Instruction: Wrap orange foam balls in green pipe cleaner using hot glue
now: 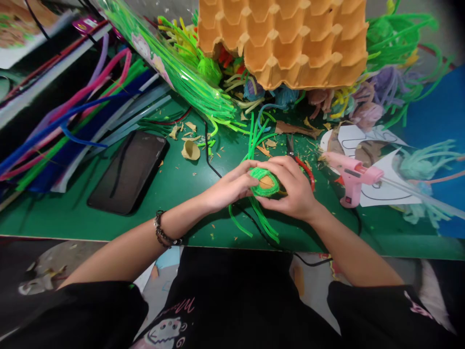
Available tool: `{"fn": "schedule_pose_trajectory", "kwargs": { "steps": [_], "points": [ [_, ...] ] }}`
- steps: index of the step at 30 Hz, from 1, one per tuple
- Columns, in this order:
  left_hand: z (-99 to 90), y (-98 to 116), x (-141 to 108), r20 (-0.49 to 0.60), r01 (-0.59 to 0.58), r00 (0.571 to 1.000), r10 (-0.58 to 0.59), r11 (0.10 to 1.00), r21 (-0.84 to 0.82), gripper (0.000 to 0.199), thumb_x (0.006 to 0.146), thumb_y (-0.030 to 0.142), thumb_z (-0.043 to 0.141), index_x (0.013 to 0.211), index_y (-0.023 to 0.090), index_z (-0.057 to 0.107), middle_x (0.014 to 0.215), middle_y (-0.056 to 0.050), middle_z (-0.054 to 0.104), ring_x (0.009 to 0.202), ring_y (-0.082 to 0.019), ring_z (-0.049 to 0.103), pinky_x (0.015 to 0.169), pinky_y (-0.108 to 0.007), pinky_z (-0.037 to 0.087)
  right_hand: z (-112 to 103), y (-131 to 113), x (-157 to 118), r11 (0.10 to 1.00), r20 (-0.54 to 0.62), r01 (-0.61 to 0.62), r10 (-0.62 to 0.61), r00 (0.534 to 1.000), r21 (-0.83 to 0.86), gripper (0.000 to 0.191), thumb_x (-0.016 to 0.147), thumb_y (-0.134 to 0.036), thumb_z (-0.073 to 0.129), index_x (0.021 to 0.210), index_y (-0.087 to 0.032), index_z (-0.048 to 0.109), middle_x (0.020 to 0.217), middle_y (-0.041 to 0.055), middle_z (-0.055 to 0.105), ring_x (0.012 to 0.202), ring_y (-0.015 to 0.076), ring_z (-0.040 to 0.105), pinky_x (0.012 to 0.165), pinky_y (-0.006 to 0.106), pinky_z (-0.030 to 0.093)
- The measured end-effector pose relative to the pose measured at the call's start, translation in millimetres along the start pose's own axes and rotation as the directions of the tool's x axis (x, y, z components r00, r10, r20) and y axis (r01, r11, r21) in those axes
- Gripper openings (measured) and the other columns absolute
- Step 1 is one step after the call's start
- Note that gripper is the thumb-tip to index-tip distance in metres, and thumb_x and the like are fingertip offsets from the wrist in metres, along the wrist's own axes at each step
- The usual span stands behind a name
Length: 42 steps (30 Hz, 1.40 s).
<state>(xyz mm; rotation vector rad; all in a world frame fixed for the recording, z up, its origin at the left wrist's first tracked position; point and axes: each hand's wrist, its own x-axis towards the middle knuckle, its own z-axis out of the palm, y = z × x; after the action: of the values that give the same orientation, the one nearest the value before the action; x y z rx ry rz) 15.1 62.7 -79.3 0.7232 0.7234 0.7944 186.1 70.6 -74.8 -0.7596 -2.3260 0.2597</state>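
Head view — left hand (230, 188) and right hand (291, 188) gripping green piece (267, 182), cord (206, 140) beneath, scissors (291, 150) beside, glue gun (354, 175) rightward

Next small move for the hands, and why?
Probably bring more green stem over the tan patch: it shows bare inside the green rim of the piece, the left hand and right hand already hold that piece between them, and green stems lie close by.
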Motion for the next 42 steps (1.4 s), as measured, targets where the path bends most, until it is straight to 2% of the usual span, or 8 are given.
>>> {"fn": "schedule_pose_trajectory", "kwargs": {
  "steps": [4,9,14,20,24,28,32,42],
  "points": [
    [-4.6,-2.6,0.4,0.171,0.087,0.981,-0.094,0.995,0.049,0.034,0.066,0.033,0.057,0.095,0.016,0.054,0.070,-0.001,0.065,0.070,-0.018,0.064,0.072,-0.033,0.046,-2.0,-0.7,1.3,0.997,0.055,0.079,-0.079,0.995,0.005,0.054,0.076,-0.027,0.060,0.127,-0.024,0.043,0.109,0.0072,0.058,0.096,0.0231,0.057,0.078,0.040,0.046],
    [-8.6,0.8,-2.4,0.061,0.003,0.998,-0.020,0.965,0.264,0.022,0.067,0.032,0.056,0.081,0.015,0.060,0.071,-0.001,0.063,0.071,-0.016,0.058,0.068,-0.029,0.043,-2.4,-0.3,0.2,0.993,0.092,0.115,-0.116,0.989,0.009,0.053,0.075,-0.024,0.058,0.126,-0.021,0.044,0.110,0.0077,0.058,0.094,0.0219,0.056,0.077,0.038,0.044],
    [-9.3,9.5,-4.6,0.116,-0.149,0.988,0.107,0.873,0.464,0.010,0.067,0.028,0.055,0.065,0.018,0.057,0.058,0.002,0.051,0.065,-0.014,0.048,0.064,-0.026,0.040,-3.6,-1.1,-0.4,0.991,0.116,0.136,-0.137,0.984,0.018,0.051,0.078,-0.026,0.057,0.127,-0.020,0.043,0.111,0.0087,0.059,0.098,0.0231,0.056,0.077,0.038,0.044],
    [-11.2,9.8,-4.8,0.127,-0.188,0.981,0.144,0.848,0.495,0.011,0.068,0.028,0.054,0.062,0.018,0.054,0.062,0.001,0.055,0.070,-0.015,0.051,0.068,-0.025,0.043,-4.8,-1.1,-0.9,0.986,0.118,0.164,-0.161,0.980,-0.013,0.052,0.080,-0.026,0.058,0.128,-0.016,0.041,0.113,0.0111,0.058,0.104,0.0229,0.055,0.082,0.038,0.044],
    [-13.2,3.0,-2.9,0.142,-0.132,0.986,0.081,0.908,0.398,0.026,0.073,0.028,0.051,0.094,0.016,0.060,0.067,0.002,0.061,0.070,-0.015,0.058,0.068,-0.025,0.046,-4.0,1.1,-2.6,0.992,0.091,0.120,-0.117,0.989,-0.035,0.061,0.082,-0.032,0.059,0.136,-0.019,0.033,0.119,0.0109,0.056,0.108,0.0249,0.054,0.085,0.041,0.044],
    [-11.5,-4.2,0.5,0.229,-0.031,0.973,-0.001,0.990,0.137,0.049,0.076,0.028,0.049,0.122,0.013,0.045,0.089,-0.006,0.069,0.085,-0.021,0.067,0.080,-0.035,0.051,-2.7,2.2,-2.7,0.996,0.029,0.058,-0.056,0.998,-0.071,0.070,0.079,-0.042,0.064,0.137,-0.022,0.031,0.118,0.0106,0.056,0.107,0.0271,0.054,0.086,0.043,0.044],
    [-8.6,-6.5,1.8,0.197,0.001,0.980,-0.003,1.000,0.013,0.049,0.072,0.025,0.051,0.120,0.013,0.045,0.098,-0.009,0.069,0.097,-0.024,0.066,0.089,-0.041,0.049,-1.3,1.2,-0.9,0.996,0.000,0.058,-0.059,0.998,-0.074,0.061,0.080,-0.039,0.065,0.131,-0.020,0.037,0.114,0.0105,0.058,0.104,0.0249,0.055,0.085,0.041,0.045],
    [0.1,1.2,1.4,-0.042,0.033,0.999,-0.034,0.999,-0.022,0.028,0.067,0.019,0.053,0.094,0.015,0.048,0.089,-0.004,0.066,0.095,-0.021,0.064,0.086,-0.038,0.051,-0.5,1.2,-2.4,0.991,0.000,0.013,-0.013,1.000,-0.136,0.044,0.081,-0.030,0.063,0.121,-0.019,0.048,0.103,0.0088,0.057,0.092,0.0217,0.056,0.079,0.039,0.048]
  ]
}}
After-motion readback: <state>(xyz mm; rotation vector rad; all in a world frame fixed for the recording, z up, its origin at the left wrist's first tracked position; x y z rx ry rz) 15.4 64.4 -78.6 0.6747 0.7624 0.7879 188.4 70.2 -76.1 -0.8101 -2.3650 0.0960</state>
